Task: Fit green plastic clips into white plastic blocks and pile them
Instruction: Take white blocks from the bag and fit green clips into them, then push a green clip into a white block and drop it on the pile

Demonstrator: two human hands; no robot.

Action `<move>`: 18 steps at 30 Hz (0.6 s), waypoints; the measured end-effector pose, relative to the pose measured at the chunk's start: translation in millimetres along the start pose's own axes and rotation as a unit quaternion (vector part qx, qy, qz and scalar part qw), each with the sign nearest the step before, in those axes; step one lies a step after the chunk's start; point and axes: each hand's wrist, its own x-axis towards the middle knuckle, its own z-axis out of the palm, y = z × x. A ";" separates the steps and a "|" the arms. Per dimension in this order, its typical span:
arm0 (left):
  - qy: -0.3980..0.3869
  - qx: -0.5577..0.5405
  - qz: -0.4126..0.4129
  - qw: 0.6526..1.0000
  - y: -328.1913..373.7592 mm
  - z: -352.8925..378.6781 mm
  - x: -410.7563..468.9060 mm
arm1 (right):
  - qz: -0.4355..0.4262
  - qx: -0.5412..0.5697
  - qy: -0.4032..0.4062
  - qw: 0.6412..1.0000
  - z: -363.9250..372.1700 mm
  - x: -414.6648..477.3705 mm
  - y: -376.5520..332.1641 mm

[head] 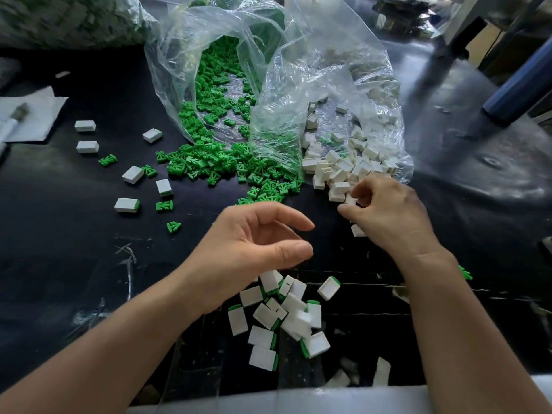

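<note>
White plastic blocks with green plastic clips already fitted (283, 318) lie in a loose pile nearest to the person, on the black table (74, 234), between the two forearms. I judge that this pile sits close to the near edge, so a careless forearm can push some pieces off the table.

Above the pile hovers the left hand (254, 243). Its fingers are loosely curved, thumb and forefinger apart, and it holds nothing. The right hand (391, 216) reaches with bent fingers into the heap of empty white blocks (343, 171). Whether it has a block pinched I cannot tell, because the hand itself hides the fingertips. If it rakes instead of picking, several blocks can scatter.

Farther away, the loose green clips (215, 165) spill from a clear plastic bag (179, 55), and their heap touches the white heap under a second clear bag (343, 70). The two kinds may mix there, and a wrong piece can be taken.
</note>
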 end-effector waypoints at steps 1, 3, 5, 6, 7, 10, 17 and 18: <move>0.018 -0.001 0.003 1.000 1.1 -0.5 0.6 | 0.006 -0.011 -0.014 1.000 0.3 0.0 0.2; 0.052 0.002 0.008 0.999 2.2 -1.4 2.2 | 0.011 -0.028 -0.035 0.999 2.0 0.1 0.2; 0.086 0.002 0.006 0.996 1.2 -3.0 3.9 | 0.008 -0.038 -0.040 0.998 3.5 0.5 0.5; 0.104 0.004 0.004 0.995 0.0 -4.2 4.8 | 0.006 -0.037 -0.036 0.999 3.4 0.6 0.6; 0.119 0.007 0.002 0.993 -1.4 -5.8 5.7 | 0.001 -0.029 -0.028 0.999 3.0 0.6 0.4; 0.153 0.015 -0.006 0.988 -4.9 -9.5 7.5 | -0.053 0.055 0.020 0.997 3.3 -1.7 -3.5; 0.184 0.025 -0.021 0.982 -9.5 -12.2 11.6 | -0.244 0.214 0.016 0.946 19.9 -26.8 -35.1; 0.181 0.024 -0.024 0.983 -9.4 -12.1 11.8 | -0.262 0.222 0.013 0.939 22.1 -28.6 -37.1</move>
